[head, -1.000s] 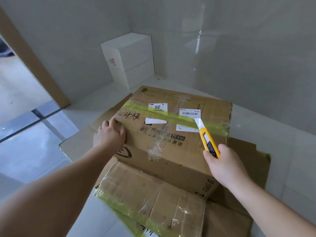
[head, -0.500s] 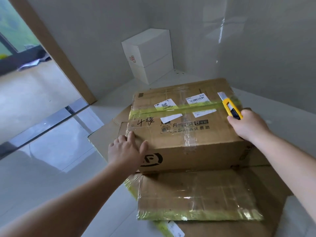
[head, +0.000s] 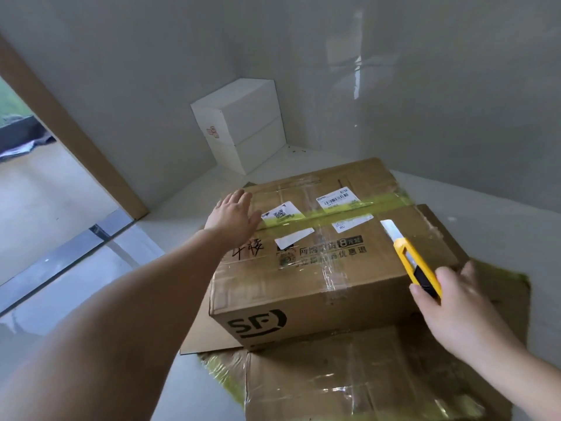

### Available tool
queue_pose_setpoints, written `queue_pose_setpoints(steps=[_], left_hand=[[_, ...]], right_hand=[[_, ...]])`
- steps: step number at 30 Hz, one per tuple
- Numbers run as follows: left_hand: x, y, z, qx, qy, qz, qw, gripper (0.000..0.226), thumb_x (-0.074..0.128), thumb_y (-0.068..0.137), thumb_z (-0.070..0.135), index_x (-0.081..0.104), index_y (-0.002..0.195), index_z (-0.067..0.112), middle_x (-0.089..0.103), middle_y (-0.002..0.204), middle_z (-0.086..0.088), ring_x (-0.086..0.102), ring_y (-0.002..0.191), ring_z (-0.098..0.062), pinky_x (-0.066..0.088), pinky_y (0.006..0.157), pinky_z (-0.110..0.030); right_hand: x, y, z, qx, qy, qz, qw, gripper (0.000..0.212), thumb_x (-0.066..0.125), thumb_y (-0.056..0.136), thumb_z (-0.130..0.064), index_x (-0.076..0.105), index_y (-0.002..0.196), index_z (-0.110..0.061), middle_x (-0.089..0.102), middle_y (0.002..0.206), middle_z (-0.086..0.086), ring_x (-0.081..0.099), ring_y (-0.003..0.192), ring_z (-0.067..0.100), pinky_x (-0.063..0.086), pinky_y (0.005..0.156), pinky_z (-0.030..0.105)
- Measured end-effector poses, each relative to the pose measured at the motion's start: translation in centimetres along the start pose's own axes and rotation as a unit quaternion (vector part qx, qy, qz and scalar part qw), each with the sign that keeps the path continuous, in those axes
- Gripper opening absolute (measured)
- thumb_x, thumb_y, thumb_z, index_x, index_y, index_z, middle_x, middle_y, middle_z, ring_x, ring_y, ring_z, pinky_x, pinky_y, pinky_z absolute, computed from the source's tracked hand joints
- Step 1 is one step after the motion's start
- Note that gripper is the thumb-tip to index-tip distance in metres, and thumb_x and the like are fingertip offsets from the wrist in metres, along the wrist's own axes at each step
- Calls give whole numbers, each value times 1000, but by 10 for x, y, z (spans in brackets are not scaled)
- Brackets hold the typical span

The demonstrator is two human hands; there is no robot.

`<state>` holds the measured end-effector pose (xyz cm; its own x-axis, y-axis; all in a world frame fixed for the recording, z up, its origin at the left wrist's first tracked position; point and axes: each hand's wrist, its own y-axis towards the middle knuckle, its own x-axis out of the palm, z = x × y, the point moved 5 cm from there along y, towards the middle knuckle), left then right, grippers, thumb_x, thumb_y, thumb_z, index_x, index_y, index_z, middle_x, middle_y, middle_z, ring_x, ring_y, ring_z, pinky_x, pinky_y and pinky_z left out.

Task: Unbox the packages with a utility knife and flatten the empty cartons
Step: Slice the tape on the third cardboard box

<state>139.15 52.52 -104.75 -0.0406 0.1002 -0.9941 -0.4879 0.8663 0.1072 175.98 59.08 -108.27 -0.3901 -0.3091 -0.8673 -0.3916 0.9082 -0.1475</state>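
White floor: one taped carton (head: pixel 303 268) under spread left hand (head: pixel 233 217); right hand (head: pixel 449 302) fingers curled gripping one knife (head: pixel 416 265) beside carton's right edge.

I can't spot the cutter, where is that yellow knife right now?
In the head view the yellow utility knife is on the right, held in the right hand, its blade out over the right end of the taped carton.

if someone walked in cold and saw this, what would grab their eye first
Most likely the yellow utility knife, its blade out, gripped in the right hand over the right end of the big taped cardboard box in the middle. Next, the left hand, fingers spread, reaches over the box's far left corner by the green tape. Flattened cartons lie under the box, and a white box stands in the corner.
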Motion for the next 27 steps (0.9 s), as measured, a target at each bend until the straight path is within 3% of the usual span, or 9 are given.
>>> queue_pose_setpoints(steps=[2,4,5,10,17,20,23,27], left_hand=[[6,19,-5,-13,-3,-15,1000,53,36,99,42,35,141,10,31,150,-11,26,139,-26,19,113,-37],[16,34,-13,-31,-6,-26,999,52,36,97,46,40,136,11,37,146,-11,29,137,-26,21,112,-37],[21,40,-17,-39,-11,-30,999,52,36,96,48,42,134,12,39,144,-9,32,135,-26,23,112,-38],[37,69,-38,-71,-39,-35,996,60,35,93,53,41,137,12,40,145,-7,32,135,-26,22,112,-40],[38,68,-42,-93,-50,-40,994,59,35,91,56,43,134,18,47,137,-8,37,129,-30,28,108,-41],[37,46,-55,-145,-38,-44,988,63,34,88,62,46,129,16,49,134,-11,38,128,-31,28,107,-42],[36,4,-72,-224,-24,-37,974,73,33,84,69,47,129,14,50,132,-14,39,126,-34,30,106,-43],[29,-49,-78,-262,17,-53,963,76,30,84,72,45,129,14,51,129,-15,44,121,-35,37,100,-43]], right_hand=[[5,-2,-2,14,24,-4,1000,33,48,94,-43,36,74,-20,40,130,20,53,57,21,34,45,23],[14,-4,-4,25,61,-33,997,33,50,94,-43,39,75,-18,38,99,7,45,49,13,31,42,19],[19,-6,-6,28,79,-45,996,33,51,94,-43,40,75,-17,34,96,3,44,48,12,30,42,17],[33,-9,-17,36,148,-29,988,34,54,90,-44,44,77,-14,20,104,-1,48,49,13,34,48,18],[38,0,-35,36,199,25,979,37,59,90,-39,47,76,-7,39,97,5,49,50,26,34,46,21],[30,26,-43,39,245,50,967,36,61,90,-34,46,76,-5,46,85,11,49,53,23,35,49,30],[19,67,-52,47,306,49,950,31,60,92,-30,45,76,-9,45,64,5,46,52,19,36,43,24],[23,90,-60,31,315,18,948,28,59,93,-33,51,85,-7,46,70,5,47,58,19,36,43,23]])
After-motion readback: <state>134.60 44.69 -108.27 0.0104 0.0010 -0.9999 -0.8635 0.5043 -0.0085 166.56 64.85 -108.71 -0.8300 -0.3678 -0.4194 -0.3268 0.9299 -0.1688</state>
